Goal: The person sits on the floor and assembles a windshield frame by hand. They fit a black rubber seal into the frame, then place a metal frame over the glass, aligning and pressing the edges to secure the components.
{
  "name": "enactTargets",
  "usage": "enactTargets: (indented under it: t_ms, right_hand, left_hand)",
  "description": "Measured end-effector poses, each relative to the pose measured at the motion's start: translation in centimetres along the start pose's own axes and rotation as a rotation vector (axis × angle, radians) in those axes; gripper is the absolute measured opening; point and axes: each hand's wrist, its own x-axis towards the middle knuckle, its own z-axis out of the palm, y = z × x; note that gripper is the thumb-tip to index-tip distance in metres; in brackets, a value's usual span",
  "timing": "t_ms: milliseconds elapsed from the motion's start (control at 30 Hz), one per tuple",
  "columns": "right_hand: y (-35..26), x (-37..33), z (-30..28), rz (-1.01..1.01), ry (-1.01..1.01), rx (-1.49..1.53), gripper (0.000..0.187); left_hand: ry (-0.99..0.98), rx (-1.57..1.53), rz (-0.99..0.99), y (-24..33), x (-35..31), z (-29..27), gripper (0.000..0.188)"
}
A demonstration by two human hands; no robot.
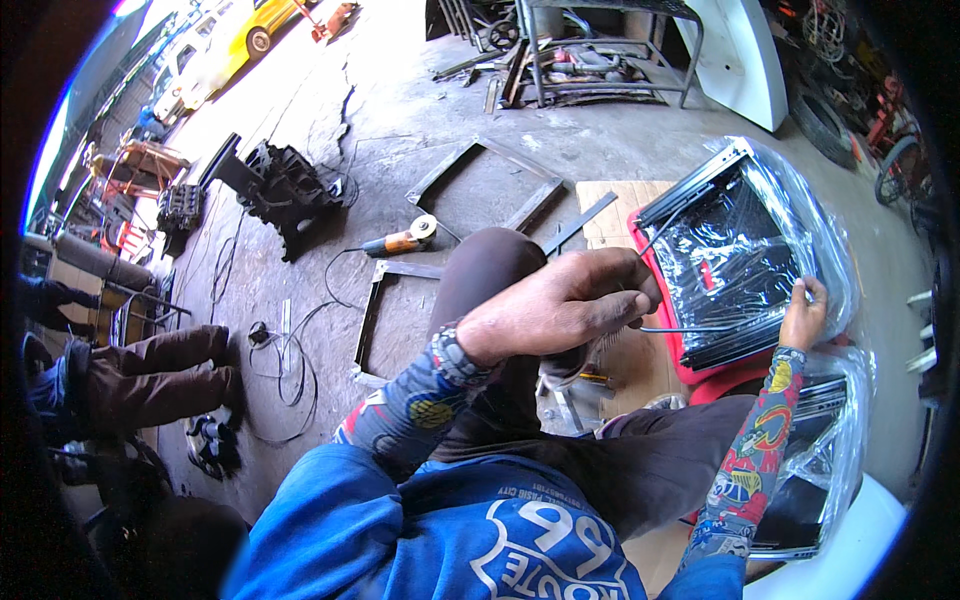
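Head view, and starting in close: down over the blue shirt (400, 530), past the raised dark-trousered knee (490, 265), out to the left hand (570, 305). Palm down, thumb and fingers drawn together here, pinching a thin grey rod (695, 329) with its straight length reaching out over the wrapped panel (725, 265). Now across to the right hand (803, 315): up against the clear film at the panel's right edge, fingers bent, firm pinch or mere touch impossible to tell. And the panel itself? Black-framed, right of the knee, resting on a red support (668, 325) beside the cardboard (610, 215). Just below it, a second wrapped panel (815, 455), partly behind the right sleeve.

Moving out across the concrete: a near metal frame (367, 325), an orange-bodied grinder (400, 240), a far metal frame (530, 210). Over to the left, a co-worker's brown trousers (160, 375); farther, a dark engine part (275, 190). Right at the back, a metal stand (610, 100) and, upper left, a yellow vehicle (235, 45).
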Motion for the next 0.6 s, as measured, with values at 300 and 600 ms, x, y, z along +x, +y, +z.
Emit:
enactTargets:
  t_ms: [300, 600]
  right_hand:
    - [-2.9, 0.4, 5.9, 0.099, -0.193, 0.086, 0.023]
    - [-8.9, -0.1, 10.0, 0.152, -0.463, 0.142, 0.012]
  left_hand:
    - [0.429, 0.489, 0.181, 5.9, -3.9, -6.9, 0.022]
    - [0.632, 0.516, 0.137, -1.5, -4.9, -19.3, 0.026]
